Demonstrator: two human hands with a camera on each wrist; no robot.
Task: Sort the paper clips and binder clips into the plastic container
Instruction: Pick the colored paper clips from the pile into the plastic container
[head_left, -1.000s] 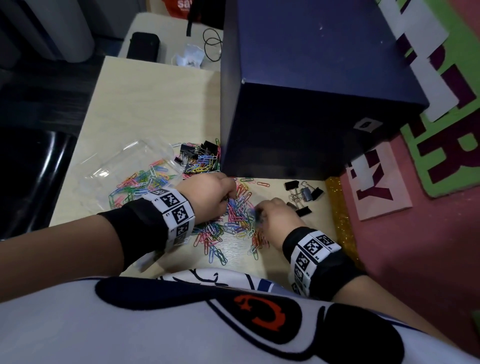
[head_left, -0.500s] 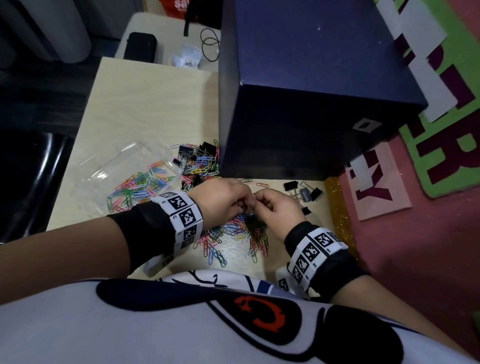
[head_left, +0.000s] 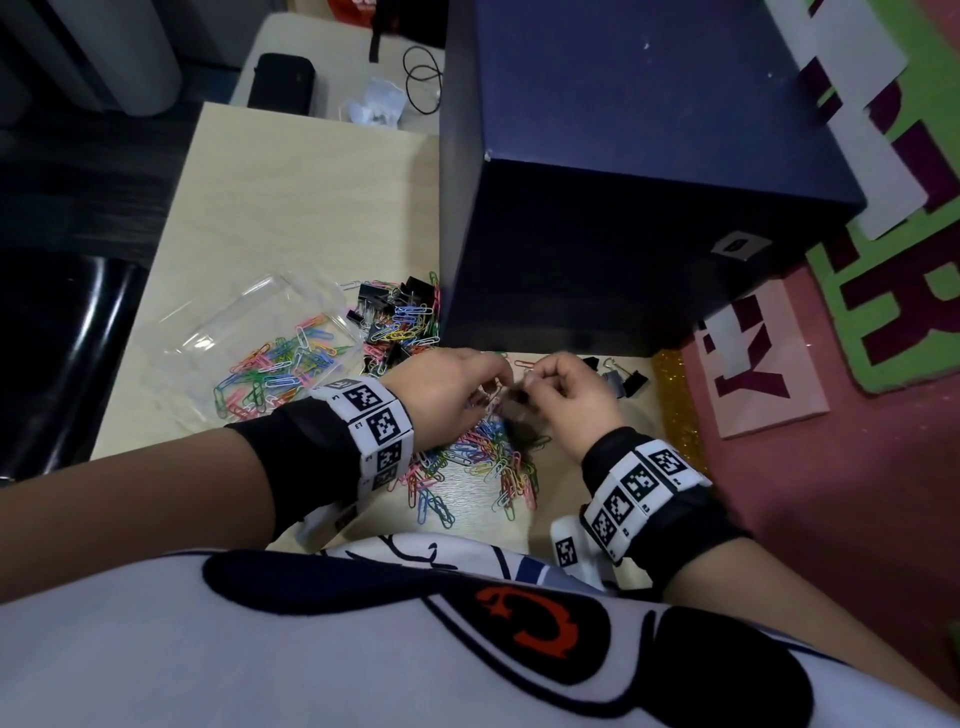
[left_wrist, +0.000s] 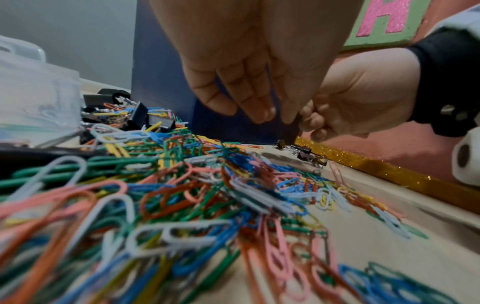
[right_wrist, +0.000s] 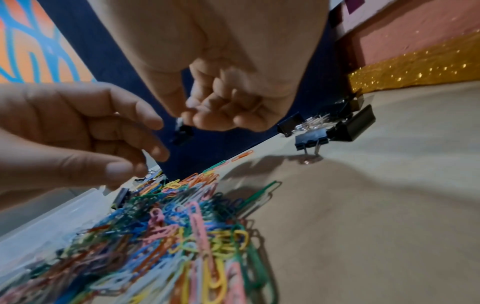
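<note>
Black binder clip (right_wrist: 182, 132), 1 item, pinched at fingertips of right hand (head_left: 566, 395), raised above loose paper clips (head_left: 483, 457) on the table (head_left: 311, 208); 1 second earlier both hands lay down in that heap. Left hand (head_left: 447, 395) close alongside, fingers loosely curled, holding nothing I can make out. Plastic container (head_left: 249, 338) to the left, holding coloured paper clips. Judgement: 1 binder clip separated out, ready to be placed; most of the sorting remains.

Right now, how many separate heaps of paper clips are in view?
3: one in the plastic container, one mixed with binder clips against the blue box, one on the table below the left hand and right hand; more may hide beneath them.
</note>
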